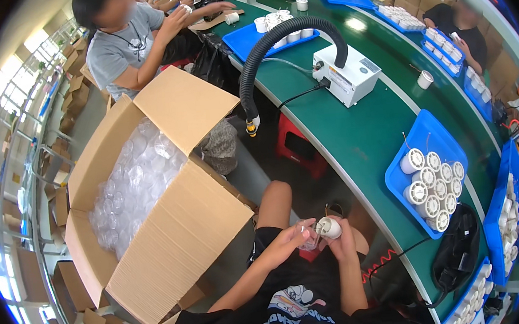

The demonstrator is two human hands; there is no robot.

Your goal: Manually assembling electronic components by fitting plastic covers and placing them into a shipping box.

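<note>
Above my lap, my left hand (284,245) is closed around a clear plastic cover (308,240), thin-walled and cup-shaped. Just to its right, my right hand (343,245) grips a white cylindrical part (329,227) with thin wires at its top. Cover and part are side by side, close together; whether they touch I cannot tell. To my left stands an open cardboard box (181,255) full of similar clear covers (140,178). A blue tray (433,131) on the bench to my right holds several similar white parts (441,189).
A green conveyor bench (371,164) curves along my right. On it are a white machine (347,74) with a black flexible hose (256,54), another blue tray (242,40) and a black object (458,249). A red stool (298,146) stands underneath. Co-workers (121,57) sit nearby.
</note>
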